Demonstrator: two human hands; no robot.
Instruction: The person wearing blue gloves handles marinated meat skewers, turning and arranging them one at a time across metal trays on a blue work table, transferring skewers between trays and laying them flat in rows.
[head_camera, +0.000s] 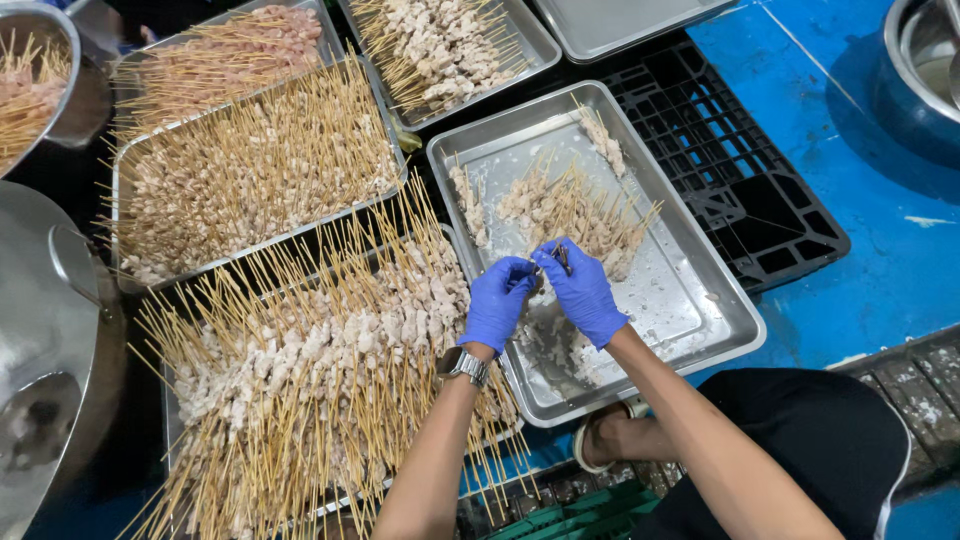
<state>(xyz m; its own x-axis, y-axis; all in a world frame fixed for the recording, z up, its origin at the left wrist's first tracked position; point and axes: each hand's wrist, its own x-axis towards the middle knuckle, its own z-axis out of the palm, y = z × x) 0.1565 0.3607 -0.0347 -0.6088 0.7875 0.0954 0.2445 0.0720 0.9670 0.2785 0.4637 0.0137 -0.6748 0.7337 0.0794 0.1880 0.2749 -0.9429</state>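
Closest to the person, a big pile of meat sticks (310, 370) lies on the left. The left hand (497, 303) and right hand (583, 291), both in blue gloves, meet over a metal tray (700, 300). Both are closed, pinching a small piece of meat (552, 260) between them. More sticks (580, 210) lie in that tray. Farther back sit more full trays (250, 170).

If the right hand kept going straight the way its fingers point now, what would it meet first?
The right hand points up-left toward the left hand, whose fingertips already nearly touch it. It would likely meet those gloved fingers first, then the skewers heaped in the tray beyond; depth is unclear.
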